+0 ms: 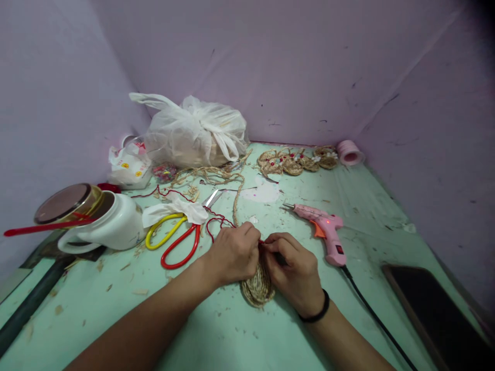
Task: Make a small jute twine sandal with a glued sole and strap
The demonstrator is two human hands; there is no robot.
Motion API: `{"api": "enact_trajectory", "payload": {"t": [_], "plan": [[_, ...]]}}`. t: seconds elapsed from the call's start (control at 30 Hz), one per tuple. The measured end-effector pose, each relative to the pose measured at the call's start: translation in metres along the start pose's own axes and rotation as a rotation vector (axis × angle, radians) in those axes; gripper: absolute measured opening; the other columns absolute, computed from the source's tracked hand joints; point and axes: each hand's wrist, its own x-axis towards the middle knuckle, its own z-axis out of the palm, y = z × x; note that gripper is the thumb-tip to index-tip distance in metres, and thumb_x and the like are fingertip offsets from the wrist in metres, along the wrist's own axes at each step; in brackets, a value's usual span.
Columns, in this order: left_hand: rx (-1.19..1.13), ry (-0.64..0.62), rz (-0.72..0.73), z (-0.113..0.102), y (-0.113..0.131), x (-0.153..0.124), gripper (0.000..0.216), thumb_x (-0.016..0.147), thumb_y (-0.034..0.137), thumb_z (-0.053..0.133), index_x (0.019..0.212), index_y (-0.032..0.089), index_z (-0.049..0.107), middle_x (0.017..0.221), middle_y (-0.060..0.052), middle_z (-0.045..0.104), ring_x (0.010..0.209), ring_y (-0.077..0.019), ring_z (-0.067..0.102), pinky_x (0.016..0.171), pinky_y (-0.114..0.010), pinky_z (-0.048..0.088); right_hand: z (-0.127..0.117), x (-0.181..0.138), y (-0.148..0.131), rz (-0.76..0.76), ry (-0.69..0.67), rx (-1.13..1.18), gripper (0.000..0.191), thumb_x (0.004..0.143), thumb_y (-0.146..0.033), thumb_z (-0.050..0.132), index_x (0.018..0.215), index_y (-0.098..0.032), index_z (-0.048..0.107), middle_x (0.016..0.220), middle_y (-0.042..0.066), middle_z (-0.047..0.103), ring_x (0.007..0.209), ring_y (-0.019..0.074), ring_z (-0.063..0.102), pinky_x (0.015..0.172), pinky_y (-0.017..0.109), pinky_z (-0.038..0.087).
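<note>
**Forearms at the near edge, looped twine bundle between the hands**

Both forearms [149, 327] reach in over the bench [232, 345] from its near edge, a dark band [322, 310] being worn on the right wrist. The left hand [237, 252] is closed at the top of a looped twine bundle [257, 289]; whether twine or yarn is gripped there cannot be told. Red yarn [221, 216] is pinched by the thumb and fingers of the right hand [294, 270] at the same end. The bundle is held between the hands, its rounded end turned toward the near edge.

Judging by this, a tie or binding is being made at the bundle's neck. For the next move, tension should be kept on the yarn while the loops are held together.

Just left of the hands, scissors [197, 239] are laid with their blades parted, partly covered by white tissue [178, 210]. To the right, a pink glue gun [327, 234] is pointed away from the right edge, its light lit. Beaded twine pieces [293, 164] are lined up along the far edge, beside a pink roll [350, 153] in the far right corner. By the left edge, a white mug [126, 221] is tipped over near a hammer [36, 293].
</note>
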Motion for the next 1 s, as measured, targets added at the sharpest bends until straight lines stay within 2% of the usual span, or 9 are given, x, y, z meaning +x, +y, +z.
{"api": "enact_trajectory", "payload": {"t": [0.2, 0.43, 0.53, 0.67, 0.73, 0.87, 0.93, 1.0], "plan": [[0.161, 0.074, -0.075, 0.003, 0.0, -0.002, 0.012, 0.073, 0.021, 0.042, 0.07, 0.018, 0.052, 0.07, -0.003, 0.056, 0.06, -0.0184, 0.054, 0.049, -0.028, 0.035, 0.0, 0.0, -0.001, 0.083, 0.079, 0.04, 0.017, 0.069, -0.002, 0.053, 0.064, -0.017, 0.047, 0.072, 0.004, 0.056, 0.062, 0.0125, 0.052, 0.053, 0.024, 0.041], [0.122, 0.086, -0.165, 0.0, 0.005, -0.004, 0.013, 0.07, 0.021, 0.043, 0.069, 0.015, 0.055, 0.067, -0.005, 0.056, 0.055, -0.0173, 0.052, 0.048, -0.028, 0.032, -0.004, -0.003, -0.003, 0.132, 0.209, 0.039, 0.02, 0.066, -0.001, 0.054, 0.057, -0.017, 0.048, 0.058, 0.0, 0.052, 0.054, 0.0122, 0.049, 0.05, 0.025, 0.038], [-0.088, 0.083, -0.205, -0.004, -0.002, -0.003, 0.013, 0.069, 0.017, 0.044, 0.068, 0.015, 0.057, 0.065, -0.003, 0.056, 0.055, -0.0144, 0.05, 0.05, -0.026, 0.034, -0.007, -0.003, -0.005, 0.141, 0.164, 0.076, 0.019, 0.066, -0.002, 0.054, 0.057, -0.017, 0.049, 0.059, 0.0, 0.053, 0.054, 0.0125, 0.05, 0.05, 0.025, 0.039], [-0.646, 0.087, -0.339, -0.014, -0.014, 0.003, 0.03, 0.07, 0.012, 0.042, 0.095, 0.014, 0.059, 0.082, -0.003, 0.063, 0.048, -0.007, 0.043, 0.048, -0.021, 0.035, -0.009, -0.001, -0.007, 0.147, 0.169, 0.119, 0.019, 0.068, -0.002, 0.053, 0.059, -0.018, 0.05, 0.063, 0.001, 0.054, 0.058, 0.013, 0.052, 0.051, 0.026, 0.04], [-0.766, 0.082, -0.389, -0.017, -0.014, 0.005, 0.031, 0.074, 0.018, 0.045, 0.102, 0.013, 0.059, 0.091, -0.005, 0.063, 0.052, -0.0077, 0.046, 0.051, -0.022, 0.038, -0.008, -0.001, -0.007, 0.13, 0.166, 0.135, 0.019, 0.068, -0.002, 0.053, 0.059, -0.018, 0.049, 0.064, 0.001, 0.055, 0.058, 0.013, 0.052, 0.051, 0.026, 0.041], [-0.744, -0.007, -0.317, -0.013, -0.004, 0.005, 0.021, 0.075, 0.024, 0.052, 0.086, 0.013, 0.065, 0.078, -0.004, 0.064, 0.069, -0.013, 0.054, 0.063, -0.024, 0.041, -0.006, -0.001, -0.01, 0.09, 0.146, 0.16, 0.017, 0.068, -0.002, 0.053, 0.063, -0.018, 0.051, 0.067, 0.002, 0.056, 0.062, 0.0135, 0.054, 0.053, 0.026, 0.042], [-0.742, -0.033, -0.328, -0.01, -0.001, 0.004, 0.016, 0.074, 0.02, 0.051, 0.071, 0.013, 0.065, 0.066, -0.002, 0.061, 0.065, -0.0125, 0.053, 0.061, -0.023, 0.04, -0.008, 0.0, -0.012, 0.094, 0.098, 0.203, 0.017, 0.068, -0.002, 0.051, 0.067, -0.018, 0.054, 0.069, 0.002, 0.057, 0.064, 0.0139, 0.055, 0.056, 0.026, 0.044], [-0.757, -0.039, -0.375, -0.01, 0.0, 0.002, 0.016, 0.074, 0.019, 0.051, 0.064, 0.013, 0.062, 0.059, 0.0, 0.058, 0.06, -0.0114, 0.051, 0.057, -0.022, 0.038, -0.013, 0.003, -0.012, 0.172, 0.015, 0.261, 0.019, 0.066, -0.003, 0.049, 0.075, -0.018, 0.057, 0.075, 0.003, 0.059, 0.068, 0.0147, 0.056, 0.057, 0.026, 0.046]]}}
